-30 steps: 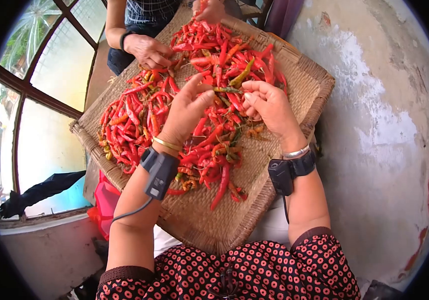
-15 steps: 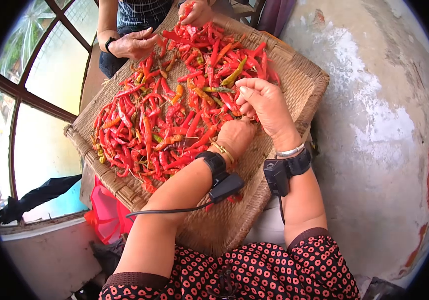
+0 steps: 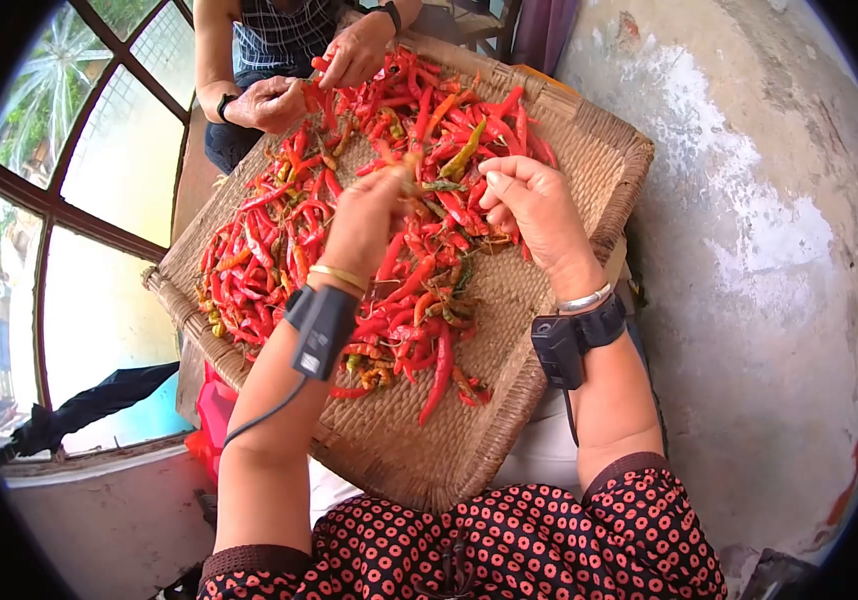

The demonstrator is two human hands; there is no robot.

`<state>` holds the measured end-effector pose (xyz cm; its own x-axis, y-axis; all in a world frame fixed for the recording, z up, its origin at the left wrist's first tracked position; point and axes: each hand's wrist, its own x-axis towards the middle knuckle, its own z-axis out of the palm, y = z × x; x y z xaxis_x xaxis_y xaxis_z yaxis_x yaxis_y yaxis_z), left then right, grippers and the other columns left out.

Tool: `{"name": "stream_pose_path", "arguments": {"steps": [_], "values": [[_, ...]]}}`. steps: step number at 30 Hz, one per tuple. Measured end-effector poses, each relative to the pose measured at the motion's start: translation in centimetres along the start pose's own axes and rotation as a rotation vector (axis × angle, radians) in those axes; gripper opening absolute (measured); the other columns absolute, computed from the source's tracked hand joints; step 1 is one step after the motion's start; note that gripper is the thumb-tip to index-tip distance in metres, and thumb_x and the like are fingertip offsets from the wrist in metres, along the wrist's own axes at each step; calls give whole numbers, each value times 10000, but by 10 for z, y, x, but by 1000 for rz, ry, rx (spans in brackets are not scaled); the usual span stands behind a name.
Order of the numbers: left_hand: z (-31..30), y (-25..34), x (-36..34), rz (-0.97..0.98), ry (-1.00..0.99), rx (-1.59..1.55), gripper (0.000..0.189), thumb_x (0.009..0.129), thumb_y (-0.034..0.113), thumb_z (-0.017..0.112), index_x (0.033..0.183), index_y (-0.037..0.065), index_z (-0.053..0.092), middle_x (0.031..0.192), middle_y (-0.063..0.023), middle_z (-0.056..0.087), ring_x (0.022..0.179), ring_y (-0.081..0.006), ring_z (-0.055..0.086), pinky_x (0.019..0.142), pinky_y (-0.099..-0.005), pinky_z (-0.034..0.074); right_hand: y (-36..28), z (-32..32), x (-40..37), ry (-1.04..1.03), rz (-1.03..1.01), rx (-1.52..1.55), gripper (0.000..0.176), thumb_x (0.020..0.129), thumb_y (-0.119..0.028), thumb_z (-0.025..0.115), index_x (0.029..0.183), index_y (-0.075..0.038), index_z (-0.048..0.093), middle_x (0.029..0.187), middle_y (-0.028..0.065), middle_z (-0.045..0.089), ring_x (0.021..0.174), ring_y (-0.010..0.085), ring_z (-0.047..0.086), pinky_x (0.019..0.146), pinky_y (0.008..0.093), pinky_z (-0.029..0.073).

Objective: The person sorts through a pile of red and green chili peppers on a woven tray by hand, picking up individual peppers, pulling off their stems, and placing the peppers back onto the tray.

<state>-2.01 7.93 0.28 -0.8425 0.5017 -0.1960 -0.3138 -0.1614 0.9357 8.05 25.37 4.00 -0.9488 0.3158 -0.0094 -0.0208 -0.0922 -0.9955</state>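
Note:
Red chili peppers (image 3: 414, 285), mixed with some orange and green ones, lie heaped on a square woven tray (image 3: 429, 450). Above the heap is my left hand (image 3: 369, 215), its fingers closed on a blurred orange chili pepper (image 3: 411, 168). My right hand (image 3: 539, 205) hovers over the tray's right part, thumb and fingers pinched together. Whatever that pinch holds, if anything, is too small to make out. Just left of it lies a yellow-green chili pepper (image 3: 464, 150).
Across the tray, another person's hands (image 3: 274, 103) handle peppers at the far edge. A framed window (image 3: 114, 180) stands at left, with a black umbrella (image 3: 89, 405) below it. A plastered wall (image 3: 729, 250) rises at right. Pink-red plastic (image 3: 214, 410) shows beneath the tray.
My left hand has moved up and left from the tray's middle, uncovering more peppers near the front. My right hand stays almost in place. The other person's hands have come closer together.

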Motion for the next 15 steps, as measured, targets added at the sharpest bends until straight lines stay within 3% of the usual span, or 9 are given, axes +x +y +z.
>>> {"name": "stream_pose_path", "arguments": {"steps": [1, 3, 6, 10, 14, 15], "values": [[-5, -2, 1, 6, 1, 1, 174, 886, 232, 540, 928, 78, 610, 769, 17, 618, 545, -24, 508, 460, -177, 409, 2, 1, 0, -9, 11, 2, 191, 865, -143, 551, 958, 19, 594, 692, 31, 591, 545, 65, 531, 503, 191, 428], [-13, -4, 4, -115, 202, -179, 182, 897, 254, 524, 987, 108, 586, 799, 14, 623, 545, -32, 513, 466, -179, 418, 4, 5, 1, -16, 25, -9, 192, 865, -141, 546, 956, 21, 593, 676, 24, 587, 538, 59, 522, 506, 190, 425], [-11, -18, -9, -111, 242, -185, 230, 914, 270, 485, 949, 62, 578, 778, -17, 610, 577, -64, 530, 468, -196, 423, 4, 4, 2, -54, 62, -23, 171, 877, -141, 538, 986, -22, 594, 732, 12, 597, 566, 46, 534, 498, 161, 415], [-14, -26, -16, -245, 131, -167, 238, 921, 280, 470, 940, 65, 570, 770, -18, 606, 571, -68, 527, 468, -196, 422, 4, 5, 3, -61, 52, -46, 173, 876, -142, 539, 990, -24, 594, 731, 8, 593, 566, 46, 533, 501, 160, 413], [-25, -15, 9, -115, 54, -175, 228, 930, 288, 451, 960, 80, 541, 837, -25, 624, 592, -78, 547, 515, -222, 463, 5, 7, 3, -66, 52, -73, 179, 875, -150, 542, 994, -27, 595, 732, 5, 592, 568, 45, 531, 501, 160, 411], [-9, 4, 7, -80, 118, -206, 271, 931, 313, 440, 935, 56, 527, 852, -41, 622, 625, -102, 571, 539, -224, 471, 6, 7, 3, -67, 48, -88, 180, 875, -153, 543, 994, -28, 595, 732, 4, 591, 570, 45, 531, 502, 160, 411]]}}
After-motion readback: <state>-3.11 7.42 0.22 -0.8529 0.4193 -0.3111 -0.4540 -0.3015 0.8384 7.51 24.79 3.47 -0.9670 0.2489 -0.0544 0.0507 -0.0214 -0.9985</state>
